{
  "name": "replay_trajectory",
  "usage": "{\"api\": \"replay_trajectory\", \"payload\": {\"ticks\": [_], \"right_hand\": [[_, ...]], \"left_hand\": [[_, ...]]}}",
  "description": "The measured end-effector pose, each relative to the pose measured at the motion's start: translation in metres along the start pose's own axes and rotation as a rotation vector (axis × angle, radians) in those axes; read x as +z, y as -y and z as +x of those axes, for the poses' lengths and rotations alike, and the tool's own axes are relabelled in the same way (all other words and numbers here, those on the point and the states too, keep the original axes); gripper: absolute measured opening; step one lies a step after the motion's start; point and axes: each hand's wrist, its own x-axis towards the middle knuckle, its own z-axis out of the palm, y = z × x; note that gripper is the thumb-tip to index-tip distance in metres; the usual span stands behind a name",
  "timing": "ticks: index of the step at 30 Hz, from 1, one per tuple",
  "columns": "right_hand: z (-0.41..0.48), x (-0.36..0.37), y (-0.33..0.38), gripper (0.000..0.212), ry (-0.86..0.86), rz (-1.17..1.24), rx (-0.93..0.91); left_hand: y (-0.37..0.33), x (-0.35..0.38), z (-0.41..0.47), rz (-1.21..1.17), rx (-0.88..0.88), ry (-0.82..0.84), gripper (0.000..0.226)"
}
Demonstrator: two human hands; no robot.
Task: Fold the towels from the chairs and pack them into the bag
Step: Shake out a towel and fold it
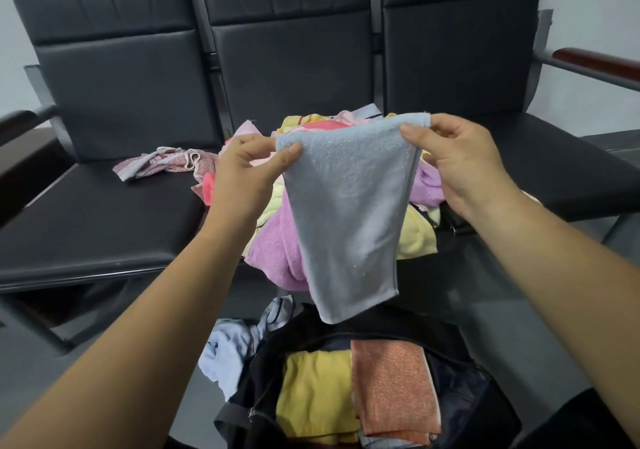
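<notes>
A light blue towel [349,206] hangs folded in the air above the bag. My left hand [247,168] pinches its upper left corner and my right hand [457,158] pinches its upper right corner. Behind it, a heap of pink, yellow and purple towels [273,241] lies on the middle chair seat. The black bag [256,389] stands unzipped on the floor below, holding a folded yellow towel [311,393] and a folded orange towel [391,386] side by side.
Three black chairs [114,92] stand in a row against the wall. A pink patterned towel [162,164] lies on the left seat. A pale blue cloth [228,348] lies crumpled on the floor beside the bag. A wooden armrest [595,61] juts out at right.
</notes>
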Motion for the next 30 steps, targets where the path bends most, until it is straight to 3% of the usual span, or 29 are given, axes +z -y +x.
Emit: {"api": "replay_trajectory", "payload": {"ticks": [5,9,10,14,17,19,20,23,26,30], "right_hand": [[-0.005,0.005,-0.001,0.017,0.184,-0.069,-0.09],[-0.014,0.021,-0.011,0.082,0.494,-0.172,-0.017],[-0.016,0.024,-0.013,0.088,0.521,-0.2,-0.005],[-0.022,0.038,-0.017,0.087,0.442,-0.145,0.011],[-0.021,0.038,-0.009,0.062,0.33,0.116,0.032],[-0.02,0.034,-0.001,0.053,0.282,0.261,0.07],[-0.019,0.032,0.001,0.054,0.264,0.291,0.095],[-0.015,0.026,-0.002,0.054,0.227,0.318,0.183],[-0.01,0.02,-0.012,0.054,0.379,0.275,0.273],[-0.005,0.016,-0.028,0.098,0.481,0.151,0.428]], "left_hand": [[-0.002,0.006,-0.007,-0.04,0.032,0.14,0.013],[-0.003,0.013,-0.008,0.024,0.066,0.258,0.006],[-0.002,0.014,-0.008,0.036,0.067,0.262,0.004],[-0.001,0.018,-0.01,-0.062,-0.015,0.197,0.036],[0.003,0.011,-0.008,-0.021,-0.203,0.348,0.065],[0.008,0.009,-0.013,0.172,-0.27,0.571,0.053],[0.01,0.01,-0.016,0.213,-0.292,0.603,0.04],[0.012,0.014,-0.021,0.004,-0.373,0.552,0.032],[0.009,0.019,-0.019,-0.348,-0.423,0.498,0.04],[0.003,0.024,-0.014,-0.54,-0.477,0.231,0.055]]}}
